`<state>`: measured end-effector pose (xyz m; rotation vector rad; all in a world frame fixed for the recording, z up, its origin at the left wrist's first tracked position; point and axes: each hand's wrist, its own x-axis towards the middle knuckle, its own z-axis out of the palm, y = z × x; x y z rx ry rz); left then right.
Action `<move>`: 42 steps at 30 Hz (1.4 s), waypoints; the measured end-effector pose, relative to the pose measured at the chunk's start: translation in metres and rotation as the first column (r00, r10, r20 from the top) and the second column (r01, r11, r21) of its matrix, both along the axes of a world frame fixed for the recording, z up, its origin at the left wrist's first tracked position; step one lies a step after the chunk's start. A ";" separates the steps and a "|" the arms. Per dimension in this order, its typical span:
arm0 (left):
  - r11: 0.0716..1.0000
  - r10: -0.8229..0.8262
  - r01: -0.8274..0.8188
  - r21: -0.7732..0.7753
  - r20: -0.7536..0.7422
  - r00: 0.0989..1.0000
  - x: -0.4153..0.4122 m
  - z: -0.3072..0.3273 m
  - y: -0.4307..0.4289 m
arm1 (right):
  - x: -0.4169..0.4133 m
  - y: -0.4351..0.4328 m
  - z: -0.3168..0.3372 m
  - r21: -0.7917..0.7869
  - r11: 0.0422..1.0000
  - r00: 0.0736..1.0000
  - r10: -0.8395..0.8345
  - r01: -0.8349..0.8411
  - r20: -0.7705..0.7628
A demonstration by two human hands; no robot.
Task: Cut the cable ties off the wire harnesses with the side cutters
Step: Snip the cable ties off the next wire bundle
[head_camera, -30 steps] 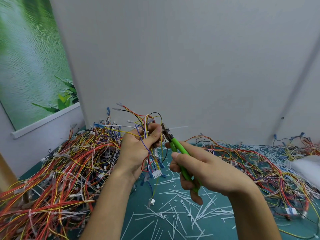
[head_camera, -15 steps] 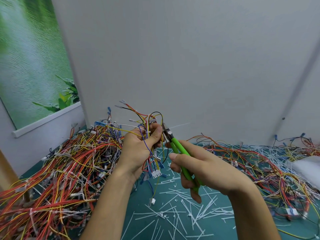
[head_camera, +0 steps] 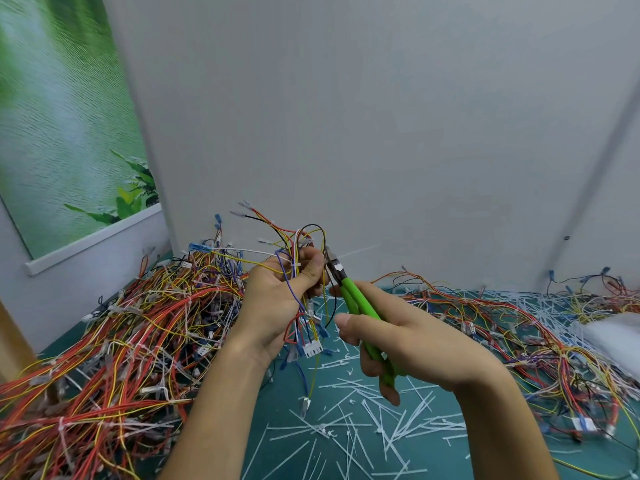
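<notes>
One view only: head-worn wide-angle camera, facing forward and down; left hand (head_camera: 273, 299) and right hand (head_camera: 412, 344) close in foreground, grey wall (head_camera: 381, 133) ahead.

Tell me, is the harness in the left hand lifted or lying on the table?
Lifted. The left hand grips the harness above the green table, and its white connector dangles below the palm.

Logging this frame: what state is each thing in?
Left hand: grips the wire harness.
Wire harness: held up off the mat, one white tie round it.
Right hand: grips the side cutters.
Side cutters: nose at the harness by the left thumb; jaws unclear.
Cut ties: loose on the mat.
Harness piles: tangled, lying on the mat.
</notes>
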<state>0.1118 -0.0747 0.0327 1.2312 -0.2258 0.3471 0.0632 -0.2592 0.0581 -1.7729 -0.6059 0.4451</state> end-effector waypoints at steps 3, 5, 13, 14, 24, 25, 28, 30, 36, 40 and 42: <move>1.000 -0.008 0.008 -0.007 0.006 1.000 -0.001 0.001 0.000 | 0.002 -0.001 -0.002 -0.045 0.999 0.998 0.006 -0.003 0.059; 1.000 -0.018 0.019 -0.023 0.015 1.000 -0.001 0.001 0.001 | 0.004 -0.002 -0.004 -0.078 0.997 0.994 -0.006 0.015 0.112; 1.000 -0.009 0.009 0.008 0.035 0.999 -0.001 0.000 0.001 | 0.007 -0.004 -0.007 -0.078 0.997 0.995 0.012 -0.004 0.100; 1.000 -0.012 0.011 0.011 0.034 0.999 -0.001 0.000 0.001 | 0.007 -0.005 -0.007 -0.085 0.996 0.995 0.019 -0.010 0.102; 0.998 -0.041 0.042 -0.041 0.017 0.999 0.000 0.000 0.002 | 0.008 0.001 -0.006 -0.145 0.986 0.982 -0.059 0.086 0.181; 0.998 -0.045 0.045 -0.039 0.018 0.999 0.000 0.000 0.002 | 0.008 0.001 -0.006 -0.138 0.987 0.982 -0.057 0.082 0.178; 0.999 -0.041 0.042 -0.034 0.016 0.999 0.001 0.000 0.001 | 0.008 0.003 -0.006 -0.123 0.990 0.984 -0.046 0.068 0.175; 0.999 -0.031 0.031 -0.021 0.013 0.999 0.001 -0.001 0.002 | 0.008 0.005 -0.006 -0.144 0.987 0.982 -0.047 0.075 0.185; 0.999 -0.037 0.037 -0.026 0.005 0.999 0.000 0.000 0.003 | 0.007 0.004 -0.003 -0.141 0.983 0.977 -0.090 0.119 0.196; 0.999 -0.036 0.037 -0.010 0.021 0.999 -0.001 0.001 0.001 | 0.006 0.002 -0.002 -0.125 0.989 0.986 -0.065 0.085 0.153; 1.000 -0.031 0.031 -0.001 0.028 0.999 -0.001 0.000 0.000 | 0.005 0.003 -0.002 -0.143 0.987 0.989 -0.046 0.067 0.139</move>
